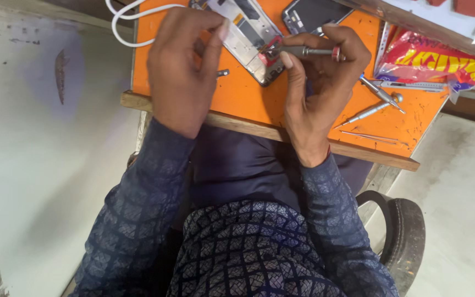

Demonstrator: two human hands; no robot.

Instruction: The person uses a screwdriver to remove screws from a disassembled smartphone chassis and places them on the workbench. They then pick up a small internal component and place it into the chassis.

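Two hands work at the top of the frame: the left hand (185, 66) and the right hand (317, 82). Two opened phone bodies lie on the orange tabletop (237, 99), one silver phone frame (248, 33) and one dark phone shell (311, 14). Three screwdrivers show: one held screwdriver (309, 52) and two loose screwdrivers (377, 102) at right. One white cable (122, 22), one red snack packet (432, 63), one pair of tweezers (372, 137).
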